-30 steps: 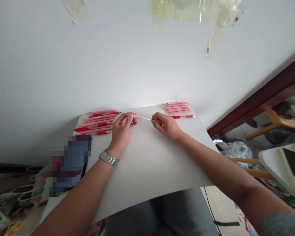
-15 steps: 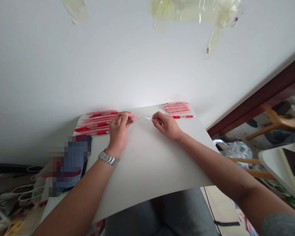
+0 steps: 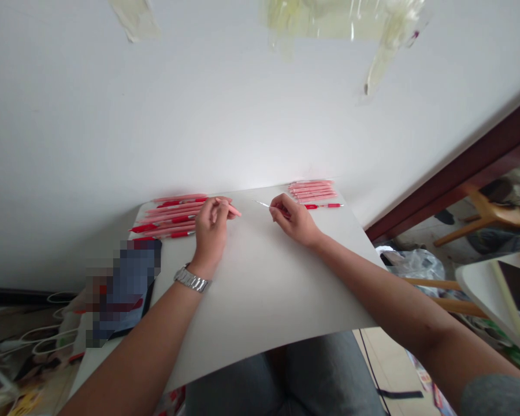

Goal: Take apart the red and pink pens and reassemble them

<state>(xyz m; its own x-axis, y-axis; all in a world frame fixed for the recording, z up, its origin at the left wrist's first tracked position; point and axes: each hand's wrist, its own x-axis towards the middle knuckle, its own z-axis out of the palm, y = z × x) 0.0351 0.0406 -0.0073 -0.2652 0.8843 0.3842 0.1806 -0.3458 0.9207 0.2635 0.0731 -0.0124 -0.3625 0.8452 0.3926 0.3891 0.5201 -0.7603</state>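
My left hand (image 3: pixel 214 222) is closed round a slim pink pen (image 3: pixel 234 211), whose tapered end sticks out to the right past the fingertips. Opposite it, my right hand (image 3: pixel 291 218) pinches a thin, whitish, pointed stick (image 3: pixel 262 203) that looks like a pen refill; its tip points left, apart from the pink pen. Most of the stick is hidden in the fingers. Beside and behind my left hand lie several pink pens and red pens (image 3: pixel 173 215). One red pen (image 3: pixel 325 205) lies just beyond my right hand.
A pile of pink sticks (image 3: pixel 312 190) lies at the table's back right. A dark phone-like slab (image 3: pixel 132 289), partly blurred out, rests at the left edge. The white table (image 3: pixel 260 289) meets the wall (image 3: pixel 242 115) at the back. A chair (image 3: pixel 481 216) stands off right.
The pink pen in my left hand has tilted, its end now dropping toward the right front. My right hand has drawn back slightly right, and the thin stick's tip has tilted up a little.
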